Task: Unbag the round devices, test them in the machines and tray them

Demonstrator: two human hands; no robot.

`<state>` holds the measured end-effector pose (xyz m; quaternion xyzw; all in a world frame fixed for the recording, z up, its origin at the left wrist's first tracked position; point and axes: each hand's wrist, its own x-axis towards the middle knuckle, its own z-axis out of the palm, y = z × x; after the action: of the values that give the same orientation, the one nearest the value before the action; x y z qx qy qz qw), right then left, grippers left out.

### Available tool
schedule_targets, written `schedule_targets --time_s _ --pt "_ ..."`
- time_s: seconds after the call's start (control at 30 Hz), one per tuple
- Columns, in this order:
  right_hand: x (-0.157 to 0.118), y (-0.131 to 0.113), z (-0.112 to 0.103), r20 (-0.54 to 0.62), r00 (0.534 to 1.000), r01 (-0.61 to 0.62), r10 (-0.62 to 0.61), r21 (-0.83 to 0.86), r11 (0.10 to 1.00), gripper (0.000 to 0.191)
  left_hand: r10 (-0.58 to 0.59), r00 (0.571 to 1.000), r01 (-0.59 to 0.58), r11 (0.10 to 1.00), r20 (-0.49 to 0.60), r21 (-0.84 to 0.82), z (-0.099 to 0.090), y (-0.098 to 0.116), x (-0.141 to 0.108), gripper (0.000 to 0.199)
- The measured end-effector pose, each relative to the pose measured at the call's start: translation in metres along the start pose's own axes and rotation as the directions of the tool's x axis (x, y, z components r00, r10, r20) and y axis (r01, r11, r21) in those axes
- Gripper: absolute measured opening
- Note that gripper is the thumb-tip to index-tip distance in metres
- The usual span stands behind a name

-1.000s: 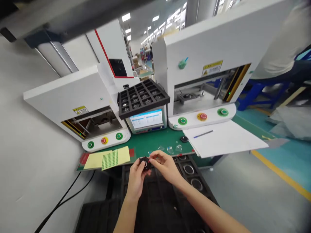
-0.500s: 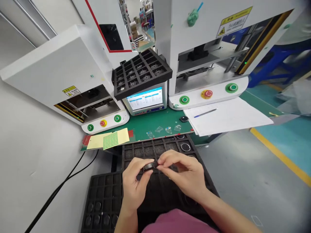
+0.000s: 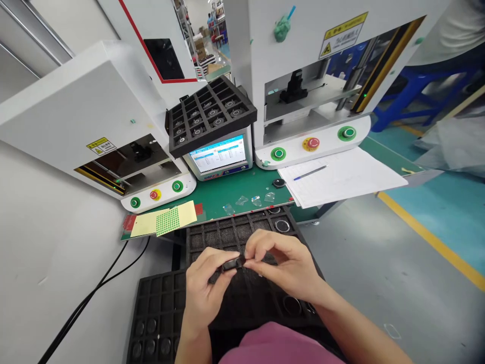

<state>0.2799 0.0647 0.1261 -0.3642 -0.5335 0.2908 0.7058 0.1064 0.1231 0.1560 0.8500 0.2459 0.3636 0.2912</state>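
A small round black part with a shiny rim (image 3: 232,264) is held on its edge above the dark foam tray. My left hand (image 3: 206,283) grips it between thumb and fingers. Close against its right end, my right hand (image 3: 286,260) pinches with thumb and forefinger. Whether those fingertips hold the part's edge or something tiny is hidden. Beneath both hands lies the compartmented black foam tray (image 3: 217,237), with round parts such as the ringed one (image 3: 282,226) in some pockets.
Two white press machines (image 3: 125,91) (image 3: 242,65) flank a monitor (image 3: 220,156) topped by a black tray (image 3: 212,144) of round parts. Clear film scraps (image 3: 242,200), a black disc (image 3: 279,183), green-dot sticker sheets (image 3: 167,221) and papers with a pen (image 3: 310,172) lie on the green bench.
The camera view has shifted slightly. Both hands keep nearly the same hold, and the part has tilted a little. Inside the right machine, the black fixture stands more exposed above the plate.
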Motion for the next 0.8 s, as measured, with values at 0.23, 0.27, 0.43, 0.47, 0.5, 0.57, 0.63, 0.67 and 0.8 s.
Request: schedule_targets --time_s 0.23,0.27,0.43,0.47,0.5,0.57,0.63,0.67,0.8 --pt "-0.008 0.002 0.004 0.017 0.994 0.112 -0.111 -0.117 0.987 0.022 0.003 1.000 -0.004 0.999 -0.031 -0.037 0.005 -0.002 -0.005 0.020" --pt "-0.008 0.003 0.004 -0.013 0.992 0.121 -0.124 -0.136 0.983 0.020 0.001 0.999 -0.003 0.999 -0.039 -0.038 0.006 -0.002 -0.005 0.020" --pt "-0.007 0.009 0.009 -0.134 0.985 0.085 -0.113 -0.199 0.976 0.019 0.001 0.999 -0.003 1.000 -0.055 -0.027 0.007 -0.005 -0.004 0.021" --pt "-0.007 0.008 0.010 -0.142 0.981 0.095 -0.130 -0.227 0.969 0.018 0.000 0.998 -0.001 1.000 -0.060 -0.017 0.007 -0.005 -0.004 0.021" --pt "-0.007 0.006 0.012 -0.145 0.976 0.117 -0.160 -0.268 0.956 0.018 -0.003 0.998 0.003 1.000 -0.069 -0.006 0.008 -0.006 -0.005 0.020" --pt "-0.012 0.001 0.017 -0.116 0.959 0.199 -0.259 -0.375 0.906 0.021 -0.013 0.997 0.014 1.000 -0.081 0.015 0.011 -0.007 -0.008 0.020" --pt "-0.018 -0.002 0.017 -0.023 0.939 0.299 -0.343 -0.438 0.848 0.024 -0.060 0.989 0.064 0.998 -0.134 0.027 0.014 -0.011 -0.012 0.018" --pt "-0.021 0.001 0.014 0.008 0.937 0.313 -0.350 -0.462 0.830 0.023 -0.104 0.976 0.109 0.994 -0.192 0.016 0.015 -0.014 -0.014 0.017" --pt "-0.012 0.052 -0.035 -0.220 0.970 -0.070 -0.100 -0.652 0.755 0.012 -0.436 0.785 0.345 0.898 -0.441 -0.274 0.015 -0.034 -0.019 0.014"
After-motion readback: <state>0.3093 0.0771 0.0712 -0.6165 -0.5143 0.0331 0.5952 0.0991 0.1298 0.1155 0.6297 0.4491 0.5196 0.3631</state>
